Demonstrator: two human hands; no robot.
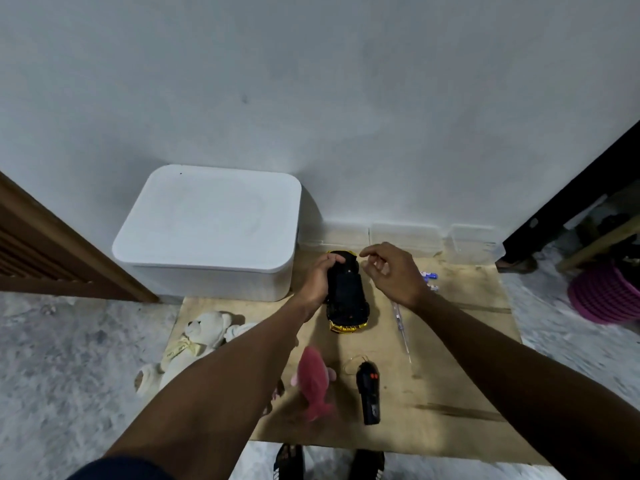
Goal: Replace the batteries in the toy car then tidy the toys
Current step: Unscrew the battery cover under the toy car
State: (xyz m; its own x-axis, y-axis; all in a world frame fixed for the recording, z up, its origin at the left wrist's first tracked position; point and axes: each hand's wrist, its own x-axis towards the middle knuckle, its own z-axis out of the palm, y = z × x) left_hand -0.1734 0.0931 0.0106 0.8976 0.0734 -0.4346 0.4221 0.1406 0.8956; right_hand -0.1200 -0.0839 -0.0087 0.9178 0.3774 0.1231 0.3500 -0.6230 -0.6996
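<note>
Plywood board (pixel 450 375) on the floor carries everything. Nearest me lie the black remote (pixel 369 393) and the pink plush toy (pixel 313 386), with the white teddy bear (pixel 204 336) off to the left, half off the board's edge. None of them has been put away, so the tidying hasn't started. A little farther out, on the right, the clear-handled screwdriver (pixel 401 327) lies loose.

Past that, the toy car (pixel 346 292) is belly-up in the middle of the board. My left hand (pixel 320 278) grips its far end, while my right hand (pixel 394 268) hovers just beside it, fingers loosely curled and holding nothing I can see. The underside is too dark to tell whether the battery cover is off yet. The batteries (pixel 429 280) sit beside my right wrist, so I judge the swap is under way but not finished.

Against the wall, the white storage box (pixel 207 230) has its lid on.
</note>
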